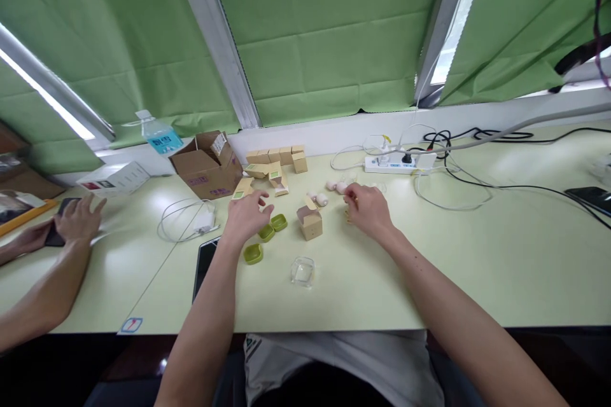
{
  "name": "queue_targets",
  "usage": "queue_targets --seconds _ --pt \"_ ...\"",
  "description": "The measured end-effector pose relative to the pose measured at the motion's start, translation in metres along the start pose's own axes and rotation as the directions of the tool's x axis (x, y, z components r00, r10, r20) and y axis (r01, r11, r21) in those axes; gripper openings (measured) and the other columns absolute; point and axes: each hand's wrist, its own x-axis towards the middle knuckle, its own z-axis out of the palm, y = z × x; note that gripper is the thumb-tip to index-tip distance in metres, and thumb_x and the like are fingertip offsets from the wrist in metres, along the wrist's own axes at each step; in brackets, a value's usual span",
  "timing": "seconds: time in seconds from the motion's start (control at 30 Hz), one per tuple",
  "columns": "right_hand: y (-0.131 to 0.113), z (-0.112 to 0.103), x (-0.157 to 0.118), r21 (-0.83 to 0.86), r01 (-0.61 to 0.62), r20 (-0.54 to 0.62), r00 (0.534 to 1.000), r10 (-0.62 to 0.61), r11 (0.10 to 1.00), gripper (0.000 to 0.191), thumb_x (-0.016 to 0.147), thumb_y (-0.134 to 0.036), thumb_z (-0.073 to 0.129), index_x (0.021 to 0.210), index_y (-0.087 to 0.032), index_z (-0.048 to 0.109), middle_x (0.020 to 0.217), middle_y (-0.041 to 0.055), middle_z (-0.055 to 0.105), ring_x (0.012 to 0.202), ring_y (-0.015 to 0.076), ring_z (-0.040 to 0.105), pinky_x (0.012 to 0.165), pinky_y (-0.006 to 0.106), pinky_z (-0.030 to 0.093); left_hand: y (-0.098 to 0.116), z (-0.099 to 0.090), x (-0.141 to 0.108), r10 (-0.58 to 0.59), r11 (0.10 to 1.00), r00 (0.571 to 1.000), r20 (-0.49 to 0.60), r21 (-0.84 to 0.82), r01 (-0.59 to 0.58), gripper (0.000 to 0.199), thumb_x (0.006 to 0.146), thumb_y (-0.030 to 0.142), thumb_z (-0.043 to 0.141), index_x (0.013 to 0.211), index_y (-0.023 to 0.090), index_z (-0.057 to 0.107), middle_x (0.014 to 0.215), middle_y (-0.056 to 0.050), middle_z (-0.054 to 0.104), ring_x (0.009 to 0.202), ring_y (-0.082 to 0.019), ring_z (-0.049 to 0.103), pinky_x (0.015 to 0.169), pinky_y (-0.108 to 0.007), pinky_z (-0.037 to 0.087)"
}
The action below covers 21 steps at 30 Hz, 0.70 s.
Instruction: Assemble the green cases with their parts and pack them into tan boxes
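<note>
My left hand (245,217) hovers with thumb and fingers apart beside three small green square cups, including a nearer green cup (253,254) and a farther one (279,222). Fingertips of my right hand (368,206) are pinched together; a small yellowish item shows below them, but what they hold is hidden. Close to that hand lie pale pinkish rounded pieces (337,186) and a similar whitish pair (319,199). Between my hands stands a small brown cardboard box (311,222) with its top flap up. A clear square dish (302,271) sits nearer to me.
Several small boxes (277,156) and a larger open carton (207,168) stand at the back. A power strip (398,162) with cables is behind right. A dark tablet (205,264) lies by my left forearm. Another person's hand (80,219) holds a phone at far left.
</note>
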Motion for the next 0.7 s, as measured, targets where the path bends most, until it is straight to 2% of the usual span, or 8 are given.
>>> queue_targets --seconds 0.07,0.13,0.3,0.37,0.47,0.57,0.63,0.7 --pt "-0.004 -0.007 0.000 0.241 -0.067 -0.072 0.994 0.086 0.968 0.009 0.099 -0.023 0.056 0.100 -0.023 0.065 0.086 0.0042 0.076 0.076 0.0220 0.066 0.075 0.035 0.045 -0.006 0.003 0.001 -0.021 0.988 0.978 0.206 0.152 -0.011 0.047 0.086 0.047 0.073 0.127 0.025 0.065 0.115 -0.009 0.080 0.116 -0.036 0.071 0.110 -0.052 0.042" --pt "-0.007 -0.012 0.000 0.437 -0.080 -0.129 0.980 0.151 0.896 0.008 0.098 -0.030 0.059 0.097 -0.024 0.064 0.083 0.0027 0.075 0.071 0.0202 0.067 0.069 0.033 0.048 -0.007 0.013 0.002 -0.014 0.976 0.945 0.326 0.209 -0.058 0.059 0.080 0.050 0.079 0.130 0.024 0.063 0.122 -0.012 0.078 0.122 -0.040 0.068 0.112 -0.055 0.040" --pt "-0.014 -0.016 -0.001 0.654 -0.087 -0.167 0.952 0.255 0.751 0.014 0.092 -0.035 0.068 0.098 -0.023 0.064 0.077 0.0013 0.074 0.067 0.0187 0.067 0.066 0.032 0.053 -0.001 0.032 0.003 0.046 0.970 0.942 0.332 0.212 -0.122 0.043 0.080 0.036 0.079 0.118 0.021 0.063 0.125 -0.015 0.075 0.122 -0.038 0.067 0.108 -0.050 0.044" --pt "-0.018 -0.017 -0.003 0.699 -0.087 -0.160 0.948 0.274 0.710 0.016 0.091 -0.036 0.071 0.097 -0.023 0.064 0.076 0.0012 0.075 0.067 0.0180 0.067 0.065 0.031 0.053 0.003 0.027 0.001 0.052 0.988 0.964 0.260 0.125 -0.087 0.043 0.084 0.033 0.075 0.123 0.022 0.060 0.125 -0.014 0.075 0.118 -0.035 0.069 0.102 -0.046 0.049" --pt "-0.031 -0.022 -0.008 0.745 -0.023 -0.176 0.958 0.229 0.667 0.016 0.092 -0.036 0.074 0.093 -0.022 0.067 0.081 0.0018 0.076 0.066 0.0157 0.066 0.061 0.029 0.054 0.011 0.012 -0.005 0.089 0.983 0.995 -0.041 -0.157 -0.094 0.044 0.087 0.030 0.072 0.129 0.024 0.058 0.127 -0.011 0.074 0.115 -0.030 0.070 0.097 -0.042 0.053" --pt "-0.048 -0.030 -0.016 0.758 0.113 -0.239 0.964 0.113 0.642 0.009 0.096 -0.031 0.074 0.095 -0.022 0.075 0.088 0.0027 0.076 0.068 0.0145 0.066 0.060 0.030 0.057 0.025 -0.002 -0.016 0.201 0.896 0.925 -0.323 -0.321 -0.307 0.042 0.086 0.028 0.075 0.126 0.024 0.064 0.127 -0.009 0.073 0.115 -0.028 0.068 0.100 -0.041 0.053" --pt "-0.060 -0.036 -0.022 0.768 0.217 -0.283 0.959 0.016 0.603 0.007 0.098 -0.024 0.073 0.097 -0.023 0.079 0.097 0.0047 0.077 0.068 0.0144 0.066 0.058 0.031 0.059 0.036 -0.005 -0.022 0.276 0.814 0.881 -0.384 -0.395 -0.427 0.041 0.084 0.028 0.080 0.124 0.024 0.069 0.125 -0.009 0.073 0.114 -0.028 0.067 0.100 -0.042 0.054" --pt "-0.069 -0.042 -0.027 0.763 0.302 -0.332 0.942 -0.053 0.571 0.012 0.099 -0.019 0.070 0.099 -0.024 0.081 0.100 0.0058 0.077 0.068 0.0149 0.068 0.058 0.033 0.062 0.048 -0.004 -0.027 0.334 0.716 0.871 -0.361 -0.504 -0.484 0.042 0.081 0.029 0.085 0.121 0.025 0.073 0.123 -0.010 0.073 0.116 -0.029 0.067 0.102 -0.043 0.055"
